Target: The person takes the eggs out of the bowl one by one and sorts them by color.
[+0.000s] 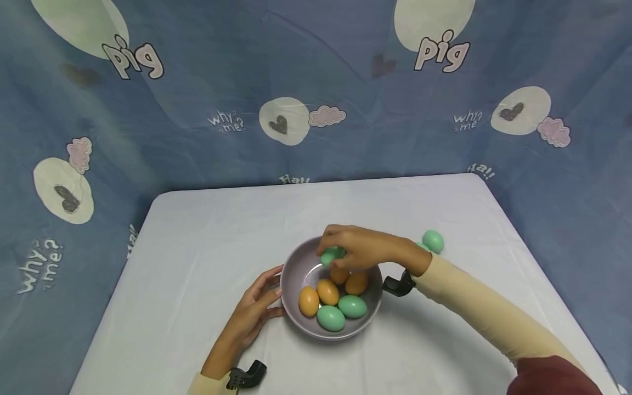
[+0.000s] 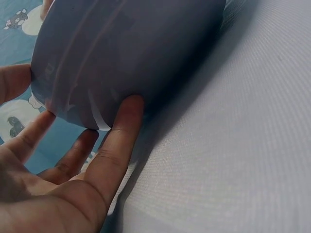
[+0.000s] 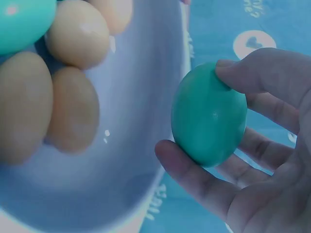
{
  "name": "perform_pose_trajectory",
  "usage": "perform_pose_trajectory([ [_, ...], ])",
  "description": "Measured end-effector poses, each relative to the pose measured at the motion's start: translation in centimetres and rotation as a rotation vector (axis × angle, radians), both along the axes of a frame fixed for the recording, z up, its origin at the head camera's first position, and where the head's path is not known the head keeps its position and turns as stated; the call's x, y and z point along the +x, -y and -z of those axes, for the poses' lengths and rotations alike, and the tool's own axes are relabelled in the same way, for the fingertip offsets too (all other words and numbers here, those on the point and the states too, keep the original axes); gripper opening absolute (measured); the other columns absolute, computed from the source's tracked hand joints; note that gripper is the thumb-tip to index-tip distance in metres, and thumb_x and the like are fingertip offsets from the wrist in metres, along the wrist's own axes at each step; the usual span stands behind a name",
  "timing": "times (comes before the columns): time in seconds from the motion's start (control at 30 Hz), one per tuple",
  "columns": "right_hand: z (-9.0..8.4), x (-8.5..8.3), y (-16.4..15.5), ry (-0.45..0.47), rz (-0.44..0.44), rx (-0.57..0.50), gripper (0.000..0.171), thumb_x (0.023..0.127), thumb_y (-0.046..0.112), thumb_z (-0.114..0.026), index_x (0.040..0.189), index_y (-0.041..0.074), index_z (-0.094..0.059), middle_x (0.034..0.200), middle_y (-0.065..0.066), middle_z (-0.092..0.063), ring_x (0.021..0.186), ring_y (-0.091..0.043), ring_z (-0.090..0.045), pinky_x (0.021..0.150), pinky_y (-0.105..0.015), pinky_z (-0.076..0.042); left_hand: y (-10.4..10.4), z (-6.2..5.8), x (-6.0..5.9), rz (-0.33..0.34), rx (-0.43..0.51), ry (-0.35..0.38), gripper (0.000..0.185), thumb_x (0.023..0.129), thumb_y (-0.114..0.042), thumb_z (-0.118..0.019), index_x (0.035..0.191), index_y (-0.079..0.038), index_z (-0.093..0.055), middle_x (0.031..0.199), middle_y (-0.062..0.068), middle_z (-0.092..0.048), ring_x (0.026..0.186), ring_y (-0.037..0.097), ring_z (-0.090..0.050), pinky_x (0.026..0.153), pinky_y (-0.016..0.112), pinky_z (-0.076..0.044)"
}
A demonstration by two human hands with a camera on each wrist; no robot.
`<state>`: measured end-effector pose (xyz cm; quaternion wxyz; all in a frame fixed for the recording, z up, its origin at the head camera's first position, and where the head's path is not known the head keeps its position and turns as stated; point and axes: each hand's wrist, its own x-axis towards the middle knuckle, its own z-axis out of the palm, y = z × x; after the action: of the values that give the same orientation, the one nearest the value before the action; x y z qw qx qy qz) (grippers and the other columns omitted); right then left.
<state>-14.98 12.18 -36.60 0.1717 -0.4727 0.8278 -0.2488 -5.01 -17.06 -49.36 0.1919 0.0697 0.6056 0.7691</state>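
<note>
While the left hand (image 1: 254,307) rests straight fingers on the bowl's (image 1: 291,269) side, the right hand (image 1: 362,248) pinches a green egg (image 1: 332,255) above its far rim.

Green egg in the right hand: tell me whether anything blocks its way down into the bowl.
Nothing visible does. The right hand pinches the green egg over the bowl, above bare floor at the far side. The orange eggs and two green ones lie nearer. The left hand touches the bowl's outer wall.
</note>
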Motion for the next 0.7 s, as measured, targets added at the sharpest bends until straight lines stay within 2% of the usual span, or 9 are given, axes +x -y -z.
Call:
perform_pose_trajectory([
  [0.23, -1.5, 0.2, -3.3, -0.019, 0.07, -0.078, 0.027, 0.092, 0.012, -0.069, 0.118, 0.013, -0.069, 0.118, 0.0, -0.06, 0.102, -0.013, -0.059, 0.082, -0.032, -0.058, 0.0, -0.2, -0.1, 0.002, -0.005, -0.004, 0.057, 0.102, -0.011, -0.055, 0.155, -0.01, -0.032, 0.15, 0.016, -0.037, 0.122, 0.016, -0.058, 0.084, 0.044, -0.061],
  [0.4, -2.5, 0.1, -6.0, -0.025, 0.161, -0.111, 0.026, 0.091, 0.012, -0.072, 0.117, 0.015, -0.07, 0.117, 0.001, -0.062, 0.104, -0.014, -0.061, 0.083, -0.031, -0.059, 0.0, -0.2, -0.1, -0.006, -0.005, -0.003, 0.057, 0.102, -0.01, -0.054, 0.154, -0.009, -0.032, 0.146, 0.009, -0.042, 0.121, 0.015, -0.058, 0.084, 0.044, -0.061],
  [0.53, -2.7, -0.1, -8.6, 0.013, 0.267, -0.128, 0.027, 0.09, 0.01, -0.073, 0.117, 0.015, -0.07, 0.117, 0.0, -0.063, 0.106, -0.017, -0.063, 0.085, -0.032, -0.06, -0.1, -0.3, -0.1, -0.01, -0.005, -0.003, 0.057, 0.102, -0.009, -0.054, 0.154, -0.008, -0.032, 0.145, 0.007, -0.043, 0.121, 0.014, -0.059, 0.085, 0.044, -0.061],
  [0.7, -2.1, -0.1, -12.0, 0.021, 0.352, -0.122, 0.028, 0.09, 0.007, -0.073, 0.117, 0.013, -0.07, 0.117, -0.001, -0.064, 0.106, -0.019, -0.063, 0.083, -0.031, -0.06, -0.4, -0.3, 0.0, -0.015, -0.018, 0.009, 0.057, 0.102, -0.01, -0.055, 0.154, -0.009, -0.033, 0.145, 0.008, -0.043, 0.119, 0.015, -0.06, 0.085, 0.044, -0.061],
])
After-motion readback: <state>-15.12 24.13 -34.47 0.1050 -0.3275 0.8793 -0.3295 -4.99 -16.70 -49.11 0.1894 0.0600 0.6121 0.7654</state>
